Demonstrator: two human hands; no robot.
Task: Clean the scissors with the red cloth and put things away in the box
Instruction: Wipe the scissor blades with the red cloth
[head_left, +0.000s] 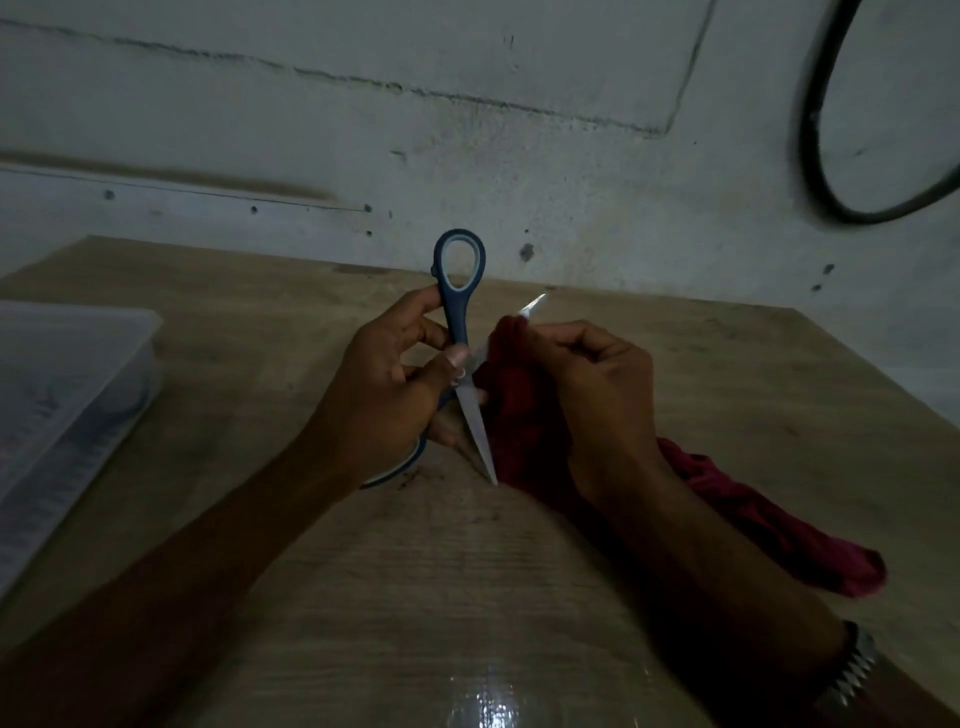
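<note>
You've got the scissors (460, 332) splayed open above the table (415, 571), left hand (384, 395) gripping the handles, right hand (597, 395) pinching the red cloth (519, 415) around one blade. Looks mid-wipe; box (67, 395) sits left, nothing stowed yet.

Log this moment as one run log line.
step: wiping blade | left hand: holds open scissors | right hand: holds red cloth | box: left, on table
</note>
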